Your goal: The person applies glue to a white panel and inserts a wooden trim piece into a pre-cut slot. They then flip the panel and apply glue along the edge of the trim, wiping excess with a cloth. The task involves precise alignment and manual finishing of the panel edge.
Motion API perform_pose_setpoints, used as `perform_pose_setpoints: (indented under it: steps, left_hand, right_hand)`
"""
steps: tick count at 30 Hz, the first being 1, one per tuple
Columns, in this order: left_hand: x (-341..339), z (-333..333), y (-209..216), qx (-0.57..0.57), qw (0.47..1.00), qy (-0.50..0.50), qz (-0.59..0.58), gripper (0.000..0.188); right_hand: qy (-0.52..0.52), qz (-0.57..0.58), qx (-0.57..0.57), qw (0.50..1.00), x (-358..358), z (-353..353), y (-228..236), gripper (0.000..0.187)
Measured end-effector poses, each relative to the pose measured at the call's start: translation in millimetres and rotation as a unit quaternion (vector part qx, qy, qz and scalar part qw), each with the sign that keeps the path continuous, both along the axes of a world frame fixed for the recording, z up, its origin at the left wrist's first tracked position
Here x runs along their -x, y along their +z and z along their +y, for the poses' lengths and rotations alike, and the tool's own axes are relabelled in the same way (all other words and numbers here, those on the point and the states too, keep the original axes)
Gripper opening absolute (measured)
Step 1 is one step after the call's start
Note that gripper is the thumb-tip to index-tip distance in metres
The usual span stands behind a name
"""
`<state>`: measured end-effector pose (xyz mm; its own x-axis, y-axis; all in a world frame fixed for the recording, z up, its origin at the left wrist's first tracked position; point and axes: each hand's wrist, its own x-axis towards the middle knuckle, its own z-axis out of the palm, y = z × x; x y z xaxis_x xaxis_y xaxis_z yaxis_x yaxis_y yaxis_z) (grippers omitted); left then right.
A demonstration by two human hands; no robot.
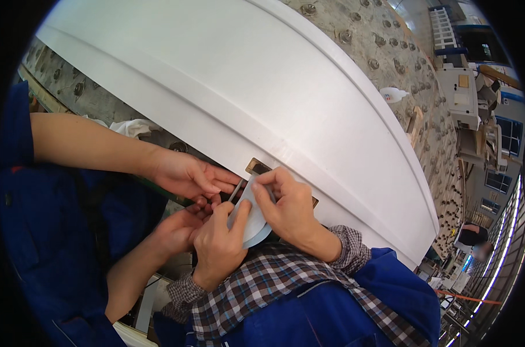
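My left hand (219, 241) and my right hand (294, 207) pinch a thin, pale blue-grey sheet with a rounded edge (257, 226), which looks like a sanding disc. It sits at the near edge of a large white panel (233, 75), beside a rectangular cutout (254, 166). Part of a second cutout (315, 202) shows past my right hand. Just left of my fingers, a co-worker's upper hand (187, 175) reaches to the panel edge near a thin grey strip (237, 189). Their lower hand (178, 231) is close against my left hand, its fingers partly hidden.
The panel lies on a worn table studded with ball rollers (345, 36). Beyond its far edge are a white bottle (393, 94) and a piece of wood (415, 124). A white cloth (134, 128) lies near the co-worker's forearm. Another person (473, 236) is far off at right.
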<state>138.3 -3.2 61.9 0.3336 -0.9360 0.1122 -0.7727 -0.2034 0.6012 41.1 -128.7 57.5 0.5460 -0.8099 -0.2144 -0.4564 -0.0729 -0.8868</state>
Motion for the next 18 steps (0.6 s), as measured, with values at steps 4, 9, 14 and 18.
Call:
perform_pose_setpoints:
  steps: [4,9,14,18]
  left_hand:
    - [-4.8,-5.8,2.4,-0.011,1.000,-0.011,-0.009,0.048]
    - [-3.5,-2.1,-1.9,-0.013,1.000,-0.016,-0.005,0.049]
    - [-6.0,-1.5,1.7,-0.007,1.000,-0.012,-0.007,0.051]
    - [-5.8,-8.9,3.7,-0.011,1.000,-0.014,0.007,0.051]
  right_hand:
    - [-0.010,-0.007,-0.002,1.000,0.0,1.2,-1.6,0.011]
    - [-0.010,-0.008,0.004,1.000,-1.6,-1.6,-2.5,0.011]
    - [-0.017,0.002,-0.029,0.999,-1.8,0.7,4.9,0.011]
    - [-0.024,-0.017,0.005,1.000,-1.5,-0.6,-2.4,0.012]
